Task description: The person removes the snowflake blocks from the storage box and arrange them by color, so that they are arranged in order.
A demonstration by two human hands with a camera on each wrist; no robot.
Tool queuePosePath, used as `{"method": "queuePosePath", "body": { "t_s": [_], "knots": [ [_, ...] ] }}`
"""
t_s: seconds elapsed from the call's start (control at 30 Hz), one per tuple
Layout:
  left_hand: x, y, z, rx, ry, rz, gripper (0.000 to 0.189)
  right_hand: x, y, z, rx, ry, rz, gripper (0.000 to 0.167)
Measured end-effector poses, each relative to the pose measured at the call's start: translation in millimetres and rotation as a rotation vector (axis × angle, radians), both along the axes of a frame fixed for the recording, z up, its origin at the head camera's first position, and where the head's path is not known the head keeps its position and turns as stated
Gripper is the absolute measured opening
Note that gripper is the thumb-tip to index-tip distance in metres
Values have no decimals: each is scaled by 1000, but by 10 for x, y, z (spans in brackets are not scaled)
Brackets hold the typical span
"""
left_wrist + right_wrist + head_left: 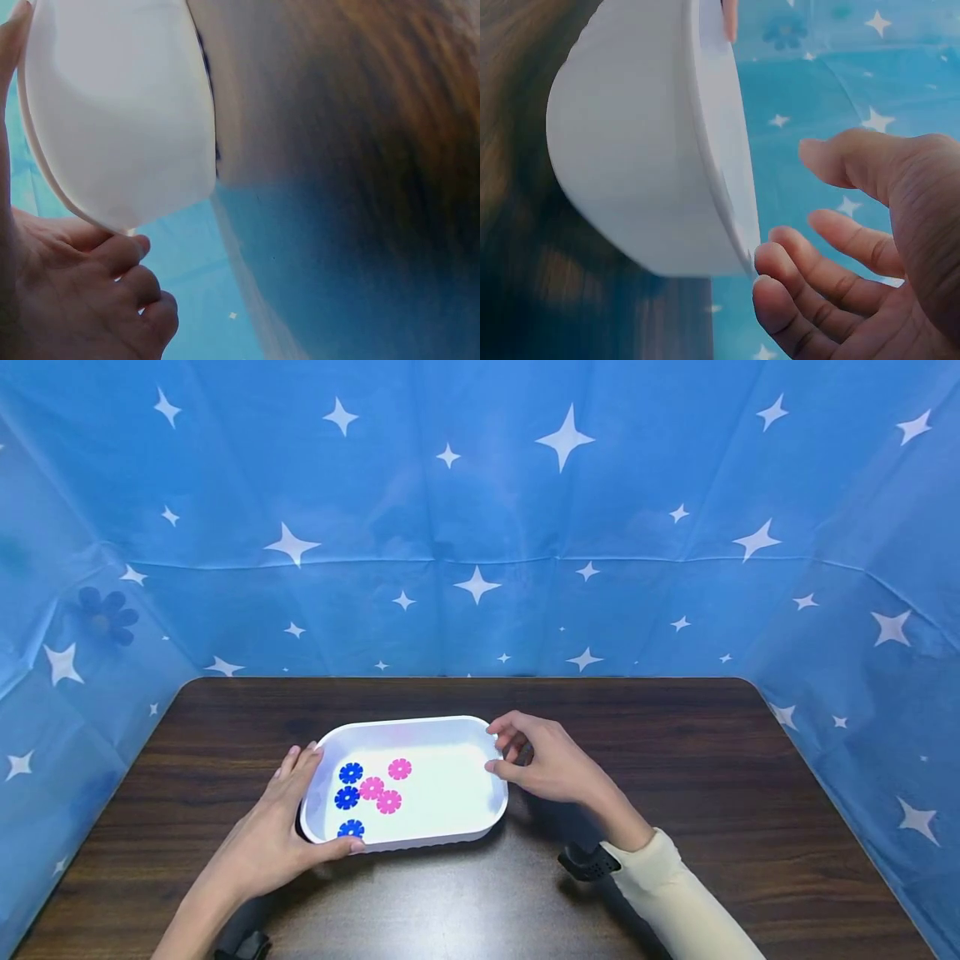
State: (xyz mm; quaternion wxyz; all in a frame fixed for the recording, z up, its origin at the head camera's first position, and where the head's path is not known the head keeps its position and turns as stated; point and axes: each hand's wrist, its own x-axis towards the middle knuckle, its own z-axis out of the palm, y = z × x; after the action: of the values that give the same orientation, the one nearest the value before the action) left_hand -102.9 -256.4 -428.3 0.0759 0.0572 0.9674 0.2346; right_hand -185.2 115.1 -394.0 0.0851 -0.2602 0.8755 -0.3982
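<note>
The left hand [281,827] grips one end of a tray [450,777] containing blue discs [342,798] and pink discs [394,803]; the right hand [551,760], grip relaxed, adjoins the other.

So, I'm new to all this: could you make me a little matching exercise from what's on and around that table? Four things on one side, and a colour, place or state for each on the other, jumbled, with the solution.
Column one
1. Tray
2. Left hand
3. Table
4. Hanging cloth

Column two
A. Dark brown, with a wood grain
B. Blue and star-patterned
C. White, with pink and blue discs inside
D. Gripping one end, thumb at the near rim

Right pairs: 1-C, 2-D, 3-A, 4-B
</note>
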Motion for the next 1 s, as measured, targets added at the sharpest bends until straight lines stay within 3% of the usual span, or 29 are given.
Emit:
{"method": "queuePosePath", "body": {
  "t_s": [0.27, 0.6, 1.0],
  "knots": [
    [19, 3, 10, 3, -4, 3, 132, -22, -295, -26, 27, 4, 72, 43],
    [19, -6, 3, 4, -11, 0, 133, -30, -638, -61, 44, -56, 130, 46],
    [4, -12, -4, 3, 6, -7, 132, -29, -981, -296, 60, -137, 150, 50]
  ]
}}
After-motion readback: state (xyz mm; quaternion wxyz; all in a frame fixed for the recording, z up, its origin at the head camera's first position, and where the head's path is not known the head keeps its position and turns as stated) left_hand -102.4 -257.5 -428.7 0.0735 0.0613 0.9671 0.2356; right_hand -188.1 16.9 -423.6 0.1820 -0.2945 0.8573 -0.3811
